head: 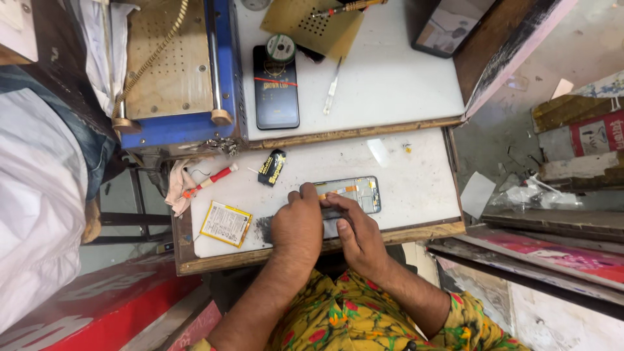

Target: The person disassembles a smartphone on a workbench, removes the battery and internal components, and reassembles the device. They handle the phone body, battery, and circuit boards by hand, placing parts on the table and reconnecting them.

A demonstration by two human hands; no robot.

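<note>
An opened phone frame (359, 192) lies flat on the white work board (416, 175) near its front edge, its insides facing up. My left hand (297, 224) rests over the frame's left end, with a fingertip pressed on a small orange strip (339, 191) inside it. From the front, my right hand (356, 235) holds the frame's lower edge, fingers curled against it. Most of the frame's left half is hidden under both hands.
A yellow-labelled flat battery (225, 223) lies left of my hands, a red-handled tool (211, 181) and a small black tube (271, 167) behind it. On the upper shelf lie a dark phone (276, 91), tweezers (333, 86) and a blue machine (179, 71).
</note>
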